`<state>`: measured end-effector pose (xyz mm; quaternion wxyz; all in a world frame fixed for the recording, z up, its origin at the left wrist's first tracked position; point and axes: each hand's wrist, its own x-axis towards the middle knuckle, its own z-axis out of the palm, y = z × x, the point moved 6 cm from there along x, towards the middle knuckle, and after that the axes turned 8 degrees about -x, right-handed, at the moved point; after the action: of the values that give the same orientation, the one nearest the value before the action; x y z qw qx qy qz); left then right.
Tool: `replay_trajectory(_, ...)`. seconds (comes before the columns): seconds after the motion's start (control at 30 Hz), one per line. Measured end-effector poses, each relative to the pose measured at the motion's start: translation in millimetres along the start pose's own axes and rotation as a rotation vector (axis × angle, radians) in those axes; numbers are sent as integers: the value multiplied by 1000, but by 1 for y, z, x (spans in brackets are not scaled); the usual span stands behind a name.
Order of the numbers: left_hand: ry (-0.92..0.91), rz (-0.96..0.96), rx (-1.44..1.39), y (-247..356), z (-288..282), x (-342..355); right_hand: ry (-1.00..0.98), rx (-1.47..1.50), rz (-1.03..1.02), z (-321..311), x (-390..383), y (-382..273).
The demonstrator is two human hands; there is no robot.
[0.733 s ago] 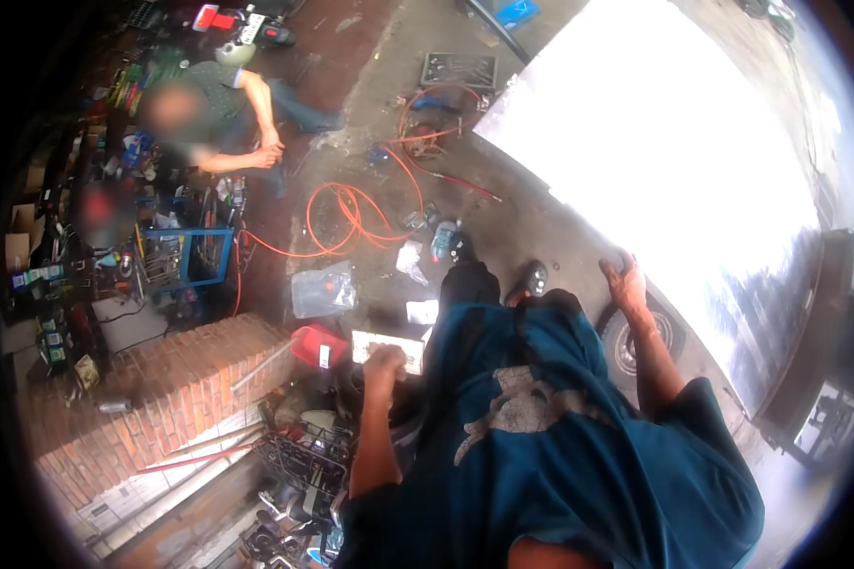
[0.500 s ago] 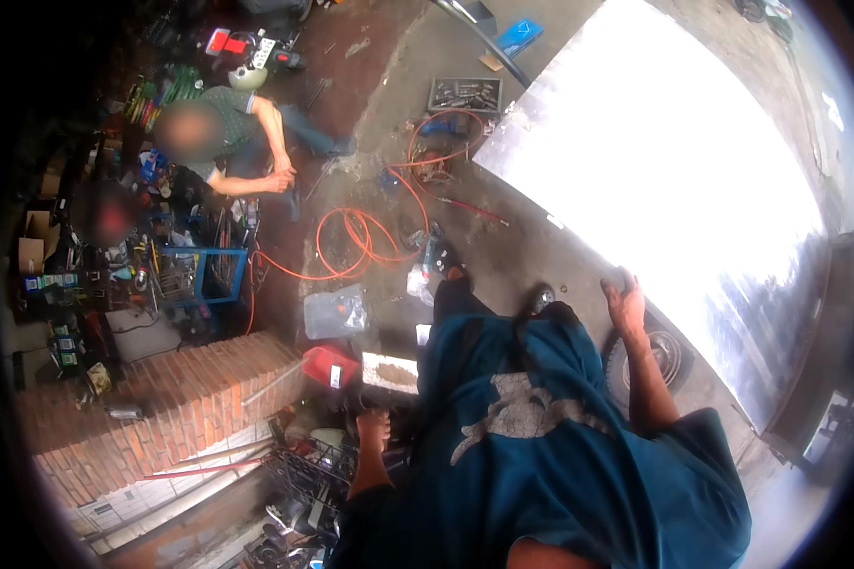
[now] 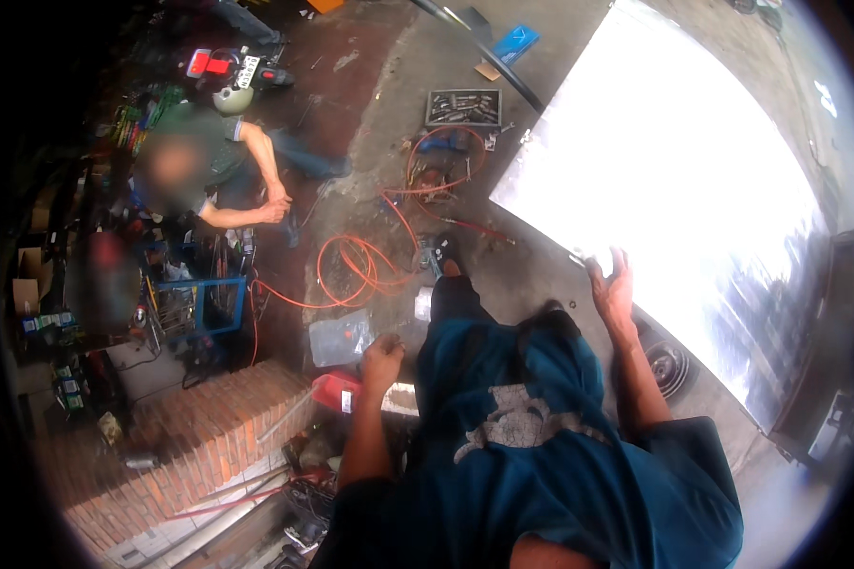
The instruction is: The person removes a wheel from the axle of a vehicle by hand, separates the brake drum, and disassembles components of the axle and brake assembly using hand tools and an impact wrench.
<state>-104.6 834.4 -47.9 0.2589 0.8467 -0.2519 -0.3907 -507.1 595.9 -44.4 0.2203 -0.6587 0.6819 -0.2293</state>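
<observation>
Head view shows us an orange hose (image 3: 362, 270) looped over rough concrete floor (image 3: 380, 137) ahead, and a brick wall (image 3: 194, 441) lower left. Our left hand (image 3: 383, 361) hangs half-curled near a red container (image 3: 332, 390), its grip unclear; our right hand (image 3: 612, 287), fingers parted, meets the left edge of a flat, glaring white panel (image 3: 693, 190) in view, though we cannot tell whether they touch

A loose teal shirt (image 3: 598, 493) billows here in soft folds, a grey crackle-patterned print (image 3: 517, 427) sprawling across it! Short, wide sleeves (image 3: 688, 450), bare fingers (image 3: 621, 272), dark trousers (image 3: 457, 302) below, and a dark shoe (image 3: 552, 306).
</observation>
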Motion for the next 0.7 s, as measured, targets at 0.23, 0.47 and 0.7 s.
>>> replay_trajectory(0.23,-83,123,183,25,-46,152,99,-60,-62,85,122,-102)
replay_trajectory(0.47,-166,171,165,55,-24,319,264,-490,42,153,193,-118)
replay_trajectory(0.7,-531,691,728,101,79,405,166,-567,88,161,195,-135)
